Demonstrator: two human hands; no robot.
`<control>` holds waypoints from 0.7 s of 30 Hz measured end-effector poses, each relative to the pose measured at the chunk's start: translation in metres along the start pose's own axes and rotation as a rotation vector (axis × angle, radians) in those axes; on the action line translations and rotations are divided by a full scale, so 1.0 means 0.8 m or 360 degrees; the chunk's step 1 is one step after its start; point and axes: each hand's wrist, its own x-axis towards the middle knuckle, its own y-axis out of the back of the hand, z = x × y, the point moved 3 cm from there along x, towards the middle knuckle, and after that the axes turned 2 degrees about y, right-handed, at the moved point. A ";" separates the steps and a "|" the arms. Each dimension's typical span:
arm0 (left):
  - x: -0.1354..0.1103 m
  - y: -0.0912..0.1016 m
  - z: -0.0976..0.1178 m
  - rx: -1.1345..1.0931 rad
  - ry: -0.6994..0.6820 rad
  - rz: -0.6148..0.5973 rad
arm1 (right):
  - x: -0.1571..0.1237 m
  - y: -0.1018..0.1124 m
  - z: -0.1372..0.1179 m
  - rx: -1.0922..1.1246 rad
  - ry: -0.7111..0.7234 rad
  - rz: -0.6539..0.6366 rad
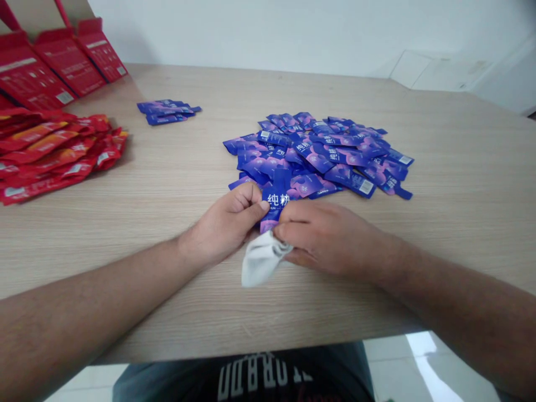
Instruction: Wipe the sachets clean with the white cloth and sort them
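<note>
Between my hands, in front of a pile of similar packets, is a blue-purple sachet (276, 192) with white lettering. My left hand (234, 218) pinches its left edge between thumb and finger. My right hand (326, 231) is closed around a bunched white cloth (263, 261), which hangs below the fingers, and its knuckles touch the sachet's right side. Whether the right fingers also grip the sachet is hidden. Just behind lies the heap of blue-purple sachets (318, 146), overlapping one another on the table (188, 312).
Several red packets (62, 151) are stacked at the left, with red printed cartons (69, 64) behind them. A small group of blue-purple sachets (170, 111) lies apart at the back left. A white wall (276, 33) borders the table's far edge.
</note>
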 end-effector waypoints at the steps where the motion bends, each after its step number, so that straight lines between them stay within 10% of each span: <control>1: 0.000 0.001 0.001 0.0031 -0.0021 -0.0021 | -0.001 0.005 0.009 0.0011 -0.0092 0.0105; 5: 0.000 0.000 0.000 0.0077 0.0048 -0.0178 | -0.007 0.023 0.042 -0.0001 -0.0452 0.0498; 21: -0.003 -0.003 -0.002 0.0130 0.0034 -0.0207 | -0.003 0.015 0.033 0.0082 -0.0459 0.0408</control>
